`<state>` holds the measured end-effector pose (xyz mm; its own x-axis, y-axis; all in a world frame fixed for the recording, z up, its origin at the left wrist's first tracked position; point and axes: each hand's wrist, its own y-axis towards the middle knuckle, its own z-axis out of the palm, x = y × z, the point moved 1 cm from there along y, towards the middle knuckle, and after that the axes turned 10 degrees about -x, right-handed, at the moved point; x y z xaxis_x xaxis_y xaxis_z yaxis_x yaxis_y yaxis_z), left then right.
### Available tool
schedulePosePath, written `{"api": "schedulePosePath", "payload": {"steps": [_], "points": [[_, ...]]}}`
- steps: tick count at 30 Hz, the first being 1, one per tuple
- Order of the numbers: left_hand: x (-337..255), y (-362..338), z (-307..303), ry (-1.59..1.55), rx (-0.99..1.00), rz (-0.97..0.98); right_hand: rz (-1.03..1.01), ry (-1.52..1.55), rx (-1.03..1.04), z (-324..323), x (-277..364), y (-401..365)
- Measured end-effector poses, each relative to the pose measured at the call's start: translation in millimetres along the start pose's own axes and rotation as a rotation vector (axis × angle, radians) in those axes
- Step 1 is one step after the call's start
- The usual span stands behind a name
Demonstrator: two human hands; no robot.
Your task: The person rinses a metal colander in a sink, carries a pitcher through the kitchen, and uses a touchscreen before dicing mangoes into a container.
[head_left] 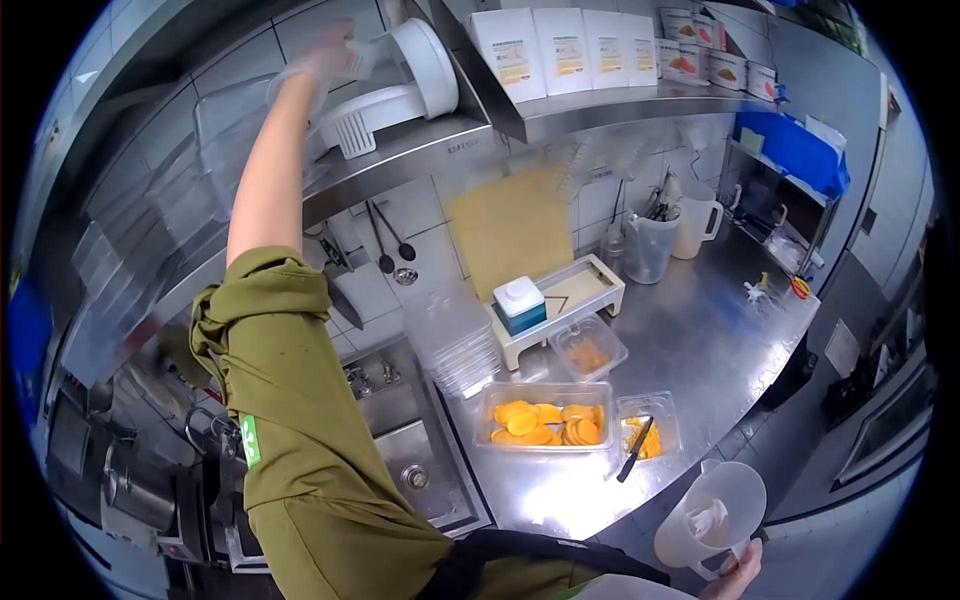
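My left hand is stretched up to the high shelf and smeared by motion. It overlaps clear plastic tubs there, beside a white plastic appliance part. I cannot tell whether it holds anything. Down at the lower right, my right hand grips the handle of a translucent measuring jug, which has something white inside. On the steel counter, a clear tub holds peeled mango pieces. A smaller clear tub of diced mango has a black-handled knife lying across it.
A sink lies left of the counter, near stacked clear lids. Behind are a yellow cutting board, a low stand and a jug of utensils. White packets and tins line the shelf.
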<state>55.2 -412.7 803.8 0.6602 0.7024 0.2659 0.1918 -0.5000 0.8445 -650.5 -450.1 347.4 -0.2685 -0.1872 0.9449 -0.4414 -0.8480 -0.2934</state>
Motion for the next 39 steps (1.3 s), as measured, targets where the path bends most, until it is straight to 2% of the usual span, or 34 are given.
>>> {"api": "schedulePosePath", "payload": {"steps": [1, 4, 7, 10, 11, 13, 16, 17, 18, 19, 20, 21, 22, 25, 28, 32, 35, 36, 37, 39], "points": [[-12, -2, -15, 0.098, -0.002, 0.029, 0.004, 0.007, 0.011, 2, -1, 2], [-11, 11, -13, 0.376, -0.170, 0.122, 0.037, -0.055, 0.063, 3, -2, 6], [-17, 31, -32, 0.624, -0.684, 0.207, 0.042, -0.175, 0.234, -6, -6, 19], [-31, 10, -73, 0.504, -0.678, 0.339, 0.072, -0.117, 0.254, 8, 6, -1], [-42, -5, -87, 0.374, -0.693, 0.343, 0.022, -0.160, 0.237, 9, 6, -10], [-62, -49, -112, 0.009, -0.668, 0.337, -0.096, -0.267, 0.205, 1, 8, -25], [-93, -153, -148, -0.697, -0.508, 0.260, -0.048, -0.295, 0.377, -17, 4, -27], [-100, -193, -160, -0.943, -0.435, 0.216, -0.056, -0.229, 0.530, -21, -2, -26], [-103, -234, -172, -1.175, -0.365, 0.168, -0.202, -0.138, 0.388, -29, -25, -21], [-100, -276, -186, -1.306, -0.318, 0.127, -0.249, -0.138, 0.449, -28, -26, -43], [-98, -318, -203, -1.313, -0.288, 0.097, -0.295, -0.135, 0.510, -25, -27, -65], [-90, -355, -228, -1.064, -0.278, 0.141, -0.341, -0.129, 0.570, -22, -28, -88], [-83, -399, -247, -0.966, -0.214, 0.022, -0.343, -0.135, 0.659, -19, -35, -102], [-46, -522, -305, -0.975, -0.109, -0.208, -0.270, -0.209, 1.005, -23, -70, -154], [-3, -641, -373, -0.845, -0.066, -0.527, -0.208, -0.214, 1.264, -22, -100, -258], [44, -742, -487, -0.657, -0.089, -0.702, -0.053, -0.254, 1.592, -30, -133, -434], [83, -795, -556, -0.445, -0.086, -0.712, 0.094, -0.249, 1.864, -60, -167, -557], [113, -837, -608, -0.296, -0.096, -0.761, 0.175, -0.254, 2.023, -92, -189, -636], [125, -856, -630, -0.202, -0.086, -0.813, 0.264, -0.323, 2.121, -109, -198, -672], [155, -901, -672, -0.017, -0.060, -0.859, 0.304, -0.352, 2.251, -151, -216, -750]]}}
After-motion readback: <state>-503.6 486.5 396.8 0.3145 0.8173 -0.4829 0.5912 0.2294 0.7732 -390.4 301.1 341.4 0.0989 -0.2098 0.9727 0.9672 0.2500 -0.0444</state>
